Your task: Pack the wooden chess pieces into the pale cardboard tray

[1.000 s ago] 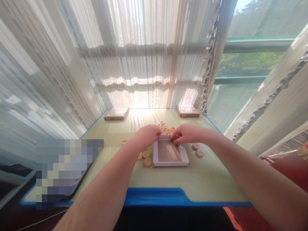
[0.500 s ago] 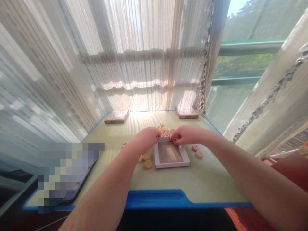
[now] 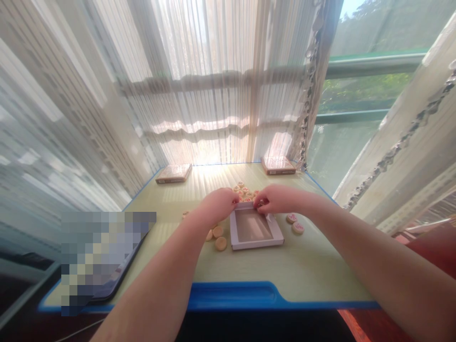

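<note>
A shallow white cardboard box (image 3: 257,244) with a brown inside lies on the table before me. My left hand (image 3: 223,203) is closed, its fingertips pinching the far left corner. At the far right corner, my right hand (image 3: 276,199) has its fingers closed on the box's far wall. Just beyond that wall is a cluster of round wooden Chinese chess pieces (image 3: 245,190) with red and dark characters; a piece partly shows beneath my right fingers. More plain-faced pieces (image 3: 221,243) lie left of the box, and two pink-marked pieces (image 3: 298,227) rest to its right.
Two flat boxes (image 3: 174,173) (image 3: 278,165) stand at the table's back corners. At the left is a blurred-out, dark-edged flat object (image 3: 121,266). The pale table (image 3: 302,266) has a blue edge and a blue front tray (image 3: 233,294). Sheer curtains (image 3: 213,95) hang behind.
The view has shifted slightly. Both hands stay at the box's far corners, and the piece by my right fingers shows a little less.
</note>
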### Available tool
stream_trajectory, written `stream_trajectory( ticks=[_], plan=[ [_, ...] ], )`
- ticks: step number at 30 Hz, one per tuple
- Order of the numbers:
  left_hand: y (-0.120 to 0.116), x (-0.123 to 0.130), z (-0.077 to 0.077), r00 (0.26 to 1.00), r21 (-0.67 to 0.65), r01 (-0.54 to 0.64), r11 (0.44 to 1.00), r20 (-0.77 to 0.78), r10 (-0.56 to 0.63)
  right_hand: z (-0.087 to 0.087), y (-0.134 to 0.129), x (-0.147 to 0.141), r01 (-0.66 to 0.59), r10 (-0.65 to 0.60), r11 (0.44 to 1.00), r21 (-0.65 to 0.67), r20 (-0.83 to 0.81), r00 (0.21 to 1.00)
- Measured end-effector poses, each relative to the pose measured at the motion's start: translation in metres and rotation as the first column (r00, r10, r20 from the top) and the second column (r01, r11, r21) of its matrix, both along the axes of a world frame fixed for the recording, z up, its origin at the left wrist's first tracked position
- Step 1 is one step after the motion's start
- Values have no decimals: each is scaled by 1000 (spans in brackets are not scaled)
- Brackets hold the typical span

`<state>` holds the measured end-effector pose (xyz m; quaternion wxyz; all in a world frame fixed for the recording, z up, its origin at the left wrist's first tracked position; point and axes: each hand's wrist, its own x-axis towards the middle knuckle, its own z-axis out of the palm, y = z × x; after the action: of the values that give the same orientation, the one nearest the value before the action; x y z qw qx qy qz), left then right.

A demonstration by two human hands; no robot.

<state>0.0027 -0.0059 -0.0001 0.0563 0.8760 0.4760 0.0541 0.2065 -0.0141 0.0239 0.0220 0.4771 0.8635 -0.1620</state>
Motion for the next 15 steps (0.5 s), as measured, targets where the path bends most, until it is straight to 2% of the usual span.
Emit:
stream_trajectory(
  ticks=[15],
  plan=[
    [-1,-1,0,999,30,23,999,-26,-22,-6,3,3,19,-19,1000,1,-32,999]
  ],
)
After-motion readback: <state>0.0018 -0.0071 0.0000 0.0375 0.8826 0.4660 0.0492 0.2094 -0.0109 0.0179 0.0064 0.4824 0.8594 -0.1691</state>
